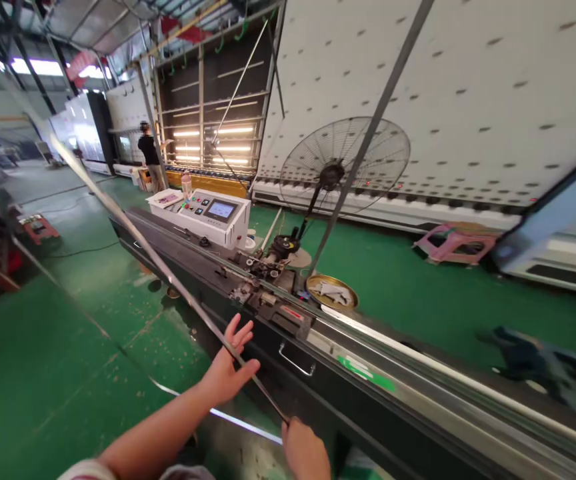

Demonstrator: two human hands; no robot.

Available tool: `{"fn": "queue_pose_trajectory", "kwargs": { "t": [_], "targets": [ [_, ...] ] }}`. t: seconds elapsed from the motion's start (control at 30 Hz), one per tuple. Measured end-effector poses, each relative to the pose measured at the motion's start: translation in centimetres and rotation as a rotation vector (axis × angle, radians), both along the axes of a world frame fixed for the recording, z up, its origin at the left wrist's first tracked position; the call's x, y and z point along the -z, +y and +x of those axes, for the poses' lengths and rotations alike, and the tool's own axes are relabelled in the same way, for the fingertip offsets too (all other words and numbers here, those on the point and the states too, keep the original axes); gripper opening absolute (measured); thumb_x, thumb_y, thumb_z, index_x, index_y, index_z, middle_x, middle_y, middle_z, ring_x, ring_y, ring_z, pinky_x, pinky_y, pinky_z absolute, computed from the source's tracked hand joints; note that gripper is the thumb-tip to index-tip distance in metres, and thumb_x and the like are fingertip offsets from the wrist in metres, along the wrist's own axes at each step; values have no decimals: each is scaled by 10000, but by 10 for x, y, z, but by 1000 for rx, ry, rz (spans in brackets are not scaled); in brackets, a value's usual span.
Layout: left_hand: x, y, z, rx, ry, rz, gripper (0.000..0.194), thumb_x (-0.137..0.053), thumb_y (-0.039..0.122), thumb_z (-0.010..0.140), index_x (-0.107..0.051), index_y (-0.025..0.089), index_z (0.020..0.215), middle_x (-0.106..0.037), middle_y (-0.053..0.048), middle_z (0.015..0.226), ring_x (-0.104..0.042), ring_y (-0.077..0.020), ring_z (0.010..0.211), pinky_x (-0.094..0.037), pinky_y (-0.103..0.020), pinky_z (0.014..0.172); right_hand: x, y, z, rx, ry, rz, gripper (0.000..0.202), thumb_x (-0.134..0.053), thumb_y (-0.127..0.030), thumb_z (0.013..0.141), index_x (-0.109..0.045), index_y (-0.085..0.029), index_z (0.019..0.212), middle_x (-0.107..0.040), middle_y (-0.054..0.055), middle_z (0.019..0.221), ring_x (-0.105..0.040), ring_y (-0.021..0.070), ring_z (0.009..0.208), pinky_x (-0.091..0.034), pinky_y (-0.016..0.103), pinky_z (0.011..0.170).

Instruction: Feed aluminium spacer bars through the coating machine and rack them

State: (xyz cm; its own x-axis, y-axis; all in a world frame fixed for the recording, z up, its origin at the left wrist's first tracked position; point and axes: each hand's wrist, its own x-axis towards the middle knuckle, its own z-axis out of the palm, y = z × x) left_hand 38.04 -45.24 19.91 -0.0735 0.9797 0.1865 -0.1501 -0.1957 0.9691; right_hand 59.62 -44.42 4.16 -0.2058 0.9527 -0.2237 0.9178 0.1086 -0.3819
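Note:
A long, thin metal strip slants from the upper left down toward me, blurred at its far end. My right hand is closed around its near end, low in the head view. Farther along, my left hand has its fingers spread and thumb out, with the strip crossing at the palm between thumb and fingers. Just beyond both hands runs a long dark machine bench with a metal drawer handle and a small mechanism on top.
A control box with a screen stands on the bench. Behind are a large fan, a round tray of pale pieces and a pink stool. A person stands far back left. Another bright strip lies low beside the bench.

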Motion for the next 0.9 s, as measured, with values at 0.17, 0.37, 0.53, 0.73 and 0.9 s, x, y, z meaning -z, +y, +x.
{"fn": "queue_pose_trajectory", "kwargs": {
  "t": [0.17,0.37,0.53,0.73,0.9],
  "targets": [
    [24,-27,-36,-209,-142,-165,934,-651,494,879,-25,335,1554,-610,-175,1329,-669,-260,1109,-501,-441,965,-26,-28,-7,16,-207,203,480,-490,-495,895,-669,-169,1198,-707,211,897,-702,388,907,-562,506,788],
    [4,-50,-130,-335,-306,-231,937,-739,448,816,-120,410,1518,-717,-115,1144,-717,-255,1001,-554,-373,846,-77,-8,11,219,252,558,443,-375,-506,923,-725,-256,1026,-655,147,1149,-598,318,1114,-438,481,1056],
    [-5,-65,-193,-405,-344,-236,942,-803,272,750,-252,475,1487,-741,-55,1088,-720,-198,985,-577,-293,796,-109,3,7,347,966,487,399,-625,-554,827,-713,-244,1063,-678,101,1128,-615,257,1076,-473,444,983],
    [-2,-79,-239,-502,-373,-227,816,-766,144,746,-438,447,1429,-737,-26,1115,-696,-130,998,-574,-180,777,-125,9,-25,193,1571,230,397,-788,-553,714,-771,-217,926,-672,39,798,-568,137,681,-467,279,639],
    [-10,-87,-256,-497,-383,-283,609,-706,201,799,-554,386,1359,-706,17,1210,-664,-121,1080,-579,-151,778,-146,4,-39,21,1766,227,282,-831,-471,703,-801,-236,856,-596,24,739,-511,92,601,-380,236,538]
  ]
}}
